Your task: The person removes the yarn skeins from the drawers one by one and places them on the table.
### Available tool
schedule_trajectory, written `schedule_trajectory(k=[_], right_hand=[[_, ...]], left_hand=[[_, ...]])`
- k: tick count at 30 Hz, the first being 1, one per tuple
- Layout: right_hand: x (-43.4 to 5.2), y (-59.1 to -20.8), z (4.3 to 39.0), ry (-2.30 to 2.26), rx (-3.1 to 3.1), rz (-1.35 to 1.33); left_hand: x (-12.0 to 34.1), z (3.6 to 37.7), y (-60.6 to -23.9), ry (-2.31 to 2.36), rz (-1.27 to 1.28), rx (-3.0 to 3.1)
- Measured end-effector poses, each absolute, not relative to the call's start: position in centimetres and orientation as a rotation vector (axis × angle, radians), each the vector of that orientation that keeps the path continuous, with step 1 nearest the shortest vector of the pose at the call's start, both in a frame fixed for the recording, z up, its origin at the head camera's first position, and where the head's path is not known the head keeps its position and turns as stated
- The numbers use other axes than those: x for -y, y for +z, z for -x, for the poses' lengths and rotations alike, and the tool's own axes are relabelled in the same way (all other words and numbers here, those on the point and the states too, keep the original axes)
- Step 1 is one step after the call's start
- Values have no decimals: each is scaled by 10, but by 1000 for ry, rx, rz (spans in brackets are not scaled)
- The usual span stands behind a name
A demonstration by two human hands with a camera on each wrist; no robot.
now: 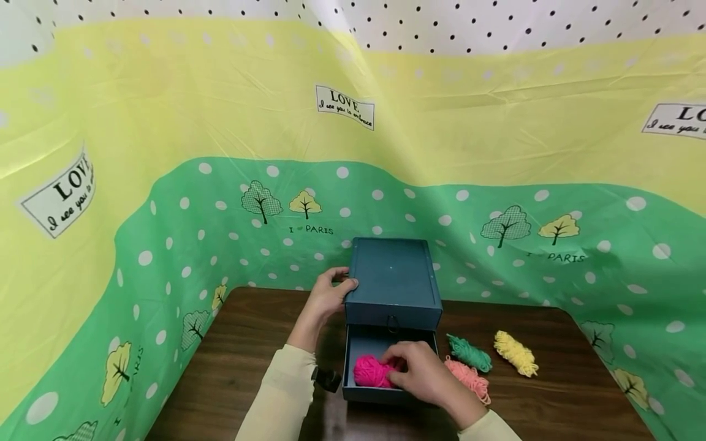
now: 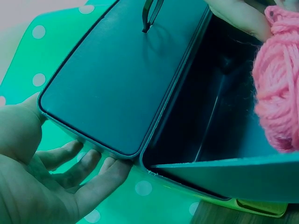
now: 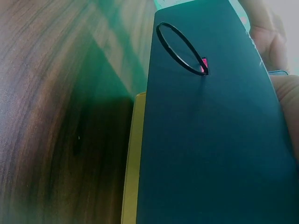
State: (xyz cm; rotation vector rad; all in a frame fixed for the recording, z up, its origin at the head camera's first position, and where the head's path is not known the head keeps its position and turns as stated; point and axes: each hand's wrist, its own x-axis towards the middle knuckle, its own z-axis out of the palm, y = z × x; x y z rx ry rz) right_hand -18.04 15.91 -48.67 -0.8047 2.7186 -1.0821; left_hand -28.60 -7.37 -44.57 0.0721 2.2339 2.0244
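Observation:
A dark blue two-drawer box (image 1: 393, 275) stands on the table, its upper drawer closed and its lower drawer (image 1: 358, 343) pulled out. My left hand (image 1: 330, 293) holds the box's left side, thumb over the top edge; in the left wrist view its fingertips touch the side wall. A bright pink yarn skein (image 1: 371, 372) lies in the lower drawer at its front left. My right hand (image 1: 421, 373) reaches into that drawer, thumb and fingers pinching the skein's right end. A black loop pull (image 3: 180, 49) hangs from the drawer front in the right wrist view.
Right of the drawer lie a green skein (image 1: 470, 353), a coral skein (image 1: 467, 378) and a yellow skein (image 1: 516, 353) on the brown wooden table (image 1: 248, 361). A patterned green and yellow curtain (image 1: 309, 257) hangs behind the table and along its sides.

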Motion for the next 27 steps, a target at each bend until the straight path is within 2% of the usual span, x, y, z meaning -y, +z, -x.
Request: schedule_trajectory(k=[27], right_hand=[[-179, -464, 168, -1150, -2867, 804]], left_hand=[[72, 285, -446, 2046, -51, -2202]])
